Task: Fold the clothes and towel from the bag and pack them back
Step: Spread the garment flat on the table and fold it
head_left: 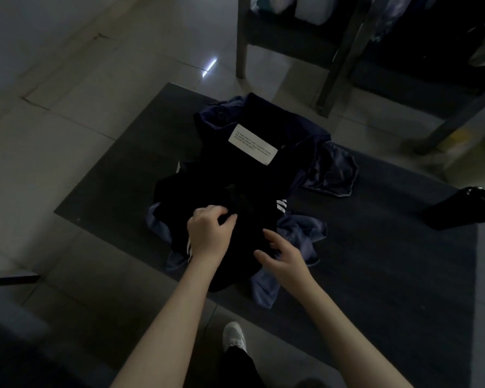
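head view: left hand [209, 233] pinches black garment [248, 228]; right hand [283, 261] rests spread-fingered on it.

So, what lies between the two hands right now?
In the head view, a fold of the black garment lies between the left hand and the right hand.

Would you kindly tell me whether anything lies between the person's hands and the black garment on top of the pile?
Nothing visible does. The left hand pinches a fold of the black garment, and the right hand touches its near part with open fingers. The garment lies uncovered on top of the blue clothes.
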The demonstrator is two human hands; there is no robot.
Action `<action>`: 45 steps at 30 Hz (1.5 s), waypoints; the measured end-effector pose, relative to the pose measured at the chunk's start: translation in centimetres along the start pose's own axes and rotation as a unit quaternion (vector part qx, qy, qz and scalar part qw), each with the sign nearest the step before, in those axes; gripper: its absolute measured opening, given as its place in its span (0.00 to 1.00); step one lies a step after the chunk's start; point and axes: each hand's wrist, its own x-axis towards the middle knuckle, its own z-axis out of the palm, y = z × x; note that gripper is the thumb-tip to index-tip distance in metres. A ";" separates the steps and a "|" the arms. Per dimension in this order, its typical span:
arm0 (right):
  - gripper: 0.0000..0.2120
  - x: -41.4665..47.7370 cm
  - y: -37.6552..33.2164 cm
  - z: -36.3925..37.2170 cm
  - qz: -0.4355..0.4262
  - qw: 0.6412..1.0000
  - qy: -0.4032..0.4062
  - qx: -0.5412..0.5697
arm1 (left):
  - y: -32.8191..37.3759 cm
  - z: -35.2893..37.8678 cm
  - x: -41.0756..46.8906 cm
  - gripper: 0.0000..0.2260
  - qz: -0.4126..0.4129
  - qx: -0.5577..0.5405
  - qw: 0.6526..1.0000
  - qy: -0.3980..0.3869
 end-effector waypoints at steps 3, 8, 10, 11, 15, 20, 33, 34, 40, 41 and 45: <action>0.37 -0.3 -1.1 -0.6 0.001 0.998 -0.020 0.054 | 3.9 -0.5 0.1 0.07 -0.043 -0.156 0.979 -0.127; 0.24 -0.9 -2.4 -1.9 -0.004 0.986 0.096 0.138 | 9.4 0.8 -0.5 0.07 -0.139 -0.315 0.906 -0.246; 0.13 -1.2 -2.4 -3.2 0.013 0.975 0.169 0.143 | 10.8 1.5 -0.8 0.07 -0.117 -0.314 0.901 -0.278; 0.11 -1.4 -2.2 -3.9 0.026 0.969 0.194 0.148 | 11.3 1.9 -1.0 0.05 -0.107 -0.319 0.895 -0.293; 0.12 -2.8 -0.4 -7.3 0.073 0.954 0.219 0.192 | 11.9 4.6 -1.4 0.07 -0.047 -0.273 0.904 -0.325; 0.17 -6.8 4.6 -11.5 0.110 0.947 0.228 0.197 | 11.4 8.6 -3.3 0.13 0.088 -0.075 0.944 -0.308; 0.07 -16.7 20.2 -19.0 0.284 0.927 0.158 0.185 | 11.8 24.6 -10.8 0.33 0.171 0.277 0.822 -0.467; 0.07 -17.1 21.4 -19.5 0.296 0.923 0.162 0.188 | 11.5 25.5 -11.4 0.32 0.174 0.292 0.816 -0.467; 0.09 -17.1 26.6 -21.0 0.368 0.900 0.164 0.168 | 10.0 28.8 -14.3 0.21 0.218 0.297 0.827 -0.424; 0.08 -16.6 26.9 -21.1 0.372 0.898 0.169 0.162 | 10.0 29.2 -14.6 0.18 0.219 0.277 0.836 -0.420; 0.14 -14.1 26.9 -21.2 0.368 0.897 0.174 0.173 | 10.5 29.6 -14.4 0.11 0.200 0.158 0.874 -0.415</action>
